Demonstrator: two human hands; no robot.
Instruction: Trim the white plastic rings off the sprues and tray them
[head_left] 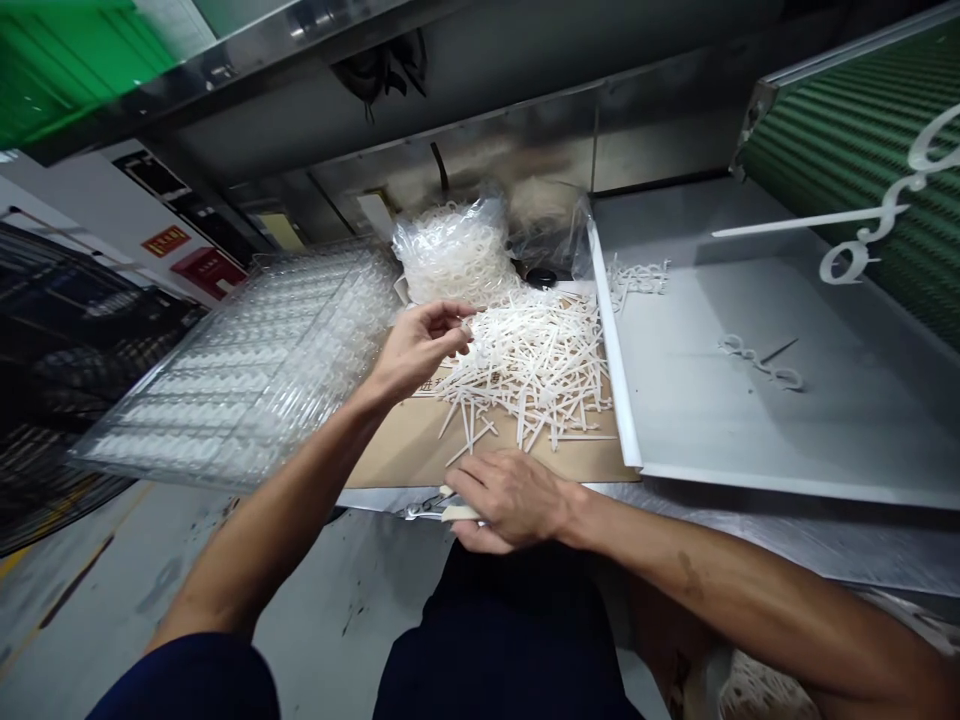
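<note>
My left hand (420, 350) hangs with its fingers apart just above the near-left edge of a heap of white plastic moulded runners (529, 365). The heap lies on a flat brown cardboard sheet (397, 450). My right hand (510, 500) rests at the sheet's front edge, closed around the pale handles of small metal side cutters (427, 508). The hand hides most of those handles. Behind the heap stands a clear plastic bag (454, 255) full of white plastic pieces.
A stack of clear moulded plastic trays (240, 365) leans left of the cardboard. To the right, a shallow white-rimmed metal tray (750, 370) holds a few white pieces. A green ribbed panel (847, 150) rises beyond it. A steel shelf overhangs the back, and the concrete floor lies below left.
</note>
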